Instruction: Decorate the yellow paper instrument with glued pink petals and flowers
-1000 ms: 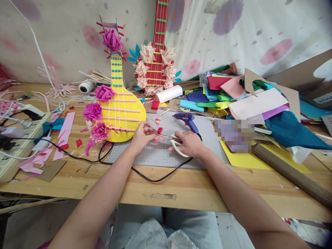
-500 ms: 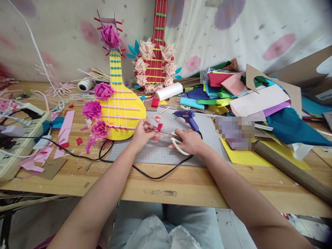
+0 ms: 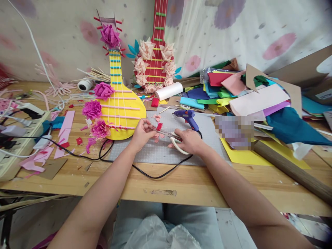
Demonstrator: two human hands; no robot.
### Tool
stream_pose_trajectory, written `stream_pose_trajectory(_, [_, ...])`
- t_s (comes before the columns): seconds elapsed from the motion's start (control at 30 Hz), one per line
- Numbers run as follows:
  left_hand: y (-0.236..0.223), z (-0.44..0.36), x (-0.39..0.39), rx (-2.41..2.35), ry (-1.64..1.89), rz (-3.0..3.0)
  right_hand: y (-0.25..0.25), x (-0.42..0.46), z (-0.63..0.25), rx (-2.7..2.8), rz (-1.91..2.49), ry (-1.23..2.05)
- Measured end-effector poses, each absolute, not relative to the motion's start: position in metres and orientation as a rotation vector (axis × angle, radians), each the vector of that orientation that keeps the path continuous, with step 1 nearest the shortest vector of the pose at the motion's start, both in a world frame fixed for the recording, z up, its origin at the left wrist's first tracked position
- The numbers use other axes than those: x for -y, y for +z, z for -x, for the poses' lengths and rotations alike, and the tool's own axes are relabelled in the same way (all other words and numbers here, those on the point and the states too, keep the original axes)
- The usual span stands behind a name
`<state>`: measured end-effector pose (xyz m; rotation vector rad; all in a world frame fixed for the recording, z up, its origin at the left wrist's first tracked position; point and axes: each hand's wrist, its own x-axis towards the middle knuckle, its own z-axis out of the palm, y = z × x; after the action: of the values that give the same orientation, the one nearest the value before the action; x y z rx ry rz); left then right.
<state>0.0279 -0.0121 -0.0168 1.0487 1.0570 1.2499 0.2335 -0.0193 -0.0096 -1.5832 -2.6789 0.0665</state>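
Note:
My left hand (image 3: pixel 141 133) pinches a small red paper piece (image 3: pixel 159 126) over the grey cutting mat (image 3: pixel 160 155). My right hand (image 3: pixel 188 141) grips white-handled scissors (image 3: pixel 174 140), whose blades point left at the red piece. Pink paper scraps (image 3: pixel 156 118) lie on the mat around the hands. A blue glue gun (image 3: pixel 187 117) rests just behind my right hand, its black cord (image 3: pixel 145 174) looping along the mat's front edge.
A yellow paper guitar (image 3: pixel 119 103) with magenta flowers lies left of the mat; a red one (image 3: pixel 155 65) leans on the wall. Coloured paper sheets (image 3: pixel 249 97) pile up at right, with a wooden rod (image 3: pixel 290 171). Power strips and cables (image 3: pixel 18 128) sit at left.
The view shifted slightly between the first two frames. Both hands stay in place over the mat; the scissor blades have shifted a little at the red piece.

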Motion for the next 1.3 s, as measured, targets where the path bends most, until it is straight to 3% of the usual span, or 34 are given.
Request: stream_pose_trajectory(1.3, [-0.0157, -0.026, 0.0121, -1.06, 1.172, -1.01, -0.0101, 0.0146, -0.2368, 2.679, 1.609, 0.115])
